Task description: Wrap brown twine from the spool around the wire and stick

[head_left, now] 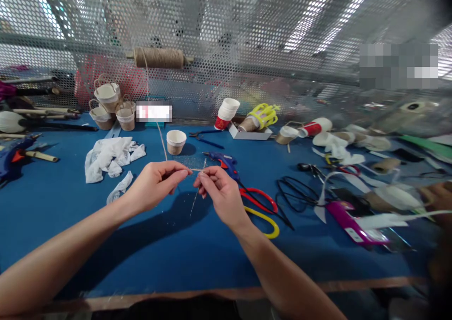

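Center frame, left hand (160, 181) and right hand (224, 195) each pinch twine (196, 170), apparently to hold it taut between them; the spool (160, 58) sits on a rod (189, 60), upper left, likely for easy unwinding.

On the blue table (45, 202), at the left, there is a heap of white lace (108, 157). Farther behind it stand three small baskets (126, 119) with handles (one of them sits higher than the other two). In the far middle, a stack of red and white cups (228, 109) is leaning near a white box (254, 135), which holds a yellow openwork object (264, 115). Nearer, at the right, lies a purple object (338, 215), whose kind I cannot tell.
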Action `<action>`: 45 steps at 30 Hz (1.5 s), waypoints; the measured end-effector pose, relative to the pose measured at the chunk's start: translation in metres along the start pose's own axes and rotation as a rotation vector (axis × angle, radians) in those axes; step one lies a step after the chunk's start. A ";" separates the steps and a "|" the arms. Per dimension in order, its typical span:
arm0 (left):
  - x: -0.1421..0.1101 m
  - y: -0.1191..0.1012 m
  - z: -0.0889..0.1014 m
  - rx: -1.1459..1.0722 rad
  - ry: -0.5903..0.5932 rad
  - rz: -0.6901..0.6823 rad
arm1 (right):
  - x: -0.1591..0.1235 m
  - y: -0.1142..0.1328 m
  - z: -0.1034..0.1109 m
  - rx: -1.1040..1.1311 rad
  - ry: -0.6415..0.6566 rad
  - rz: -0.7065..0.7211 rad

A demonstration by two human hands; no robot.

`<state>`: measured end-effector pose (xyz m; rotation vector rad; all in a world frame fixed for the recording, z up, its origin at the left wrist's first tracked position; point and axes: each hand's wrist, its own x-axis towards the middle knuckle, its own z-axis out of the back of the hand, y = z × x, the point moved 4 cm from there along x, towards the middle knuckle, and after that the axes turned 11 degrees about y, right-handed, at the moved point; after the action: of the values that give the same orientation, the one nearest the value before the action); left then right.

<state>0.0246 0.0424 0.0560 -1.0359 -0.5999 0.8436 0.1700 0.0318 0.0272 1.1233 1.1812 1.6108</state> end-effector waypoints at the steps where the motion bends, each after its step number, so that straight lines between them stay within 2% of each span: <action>1: 0.000 0.002 0.000 -0.012 0.002 0.014 | -0.001 0.001 0.000 -0.006 -0.008 0.008; 8: 0.003 0.009 0.003 -0.037 -0.065 0.047 | -0.006 0.007 -0.001 -0.052 -0.062 0.035; 17: 0.003 0.014 -0.004 -0.072 -0.028 0.078 | -0.012 0.006 -0.012 -0.168 0.039 0.024; 38: 0.003 0.016 -0.013 -0.300 -0.023 0.039 | -0.008 -0.001 -0.018 -0.049 0.149 -0.067; 45: 0.003 0.018 -0.012 -0.341 -0.019 0.044 | -0.008 -0.002 -0.016 -0.005 0.121 -0.047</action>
<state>0.0301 0.0438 0.0349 -1.3551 -0.7571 0.8059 0.1571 0.0210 0.0218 0.9993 1.2716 1.6638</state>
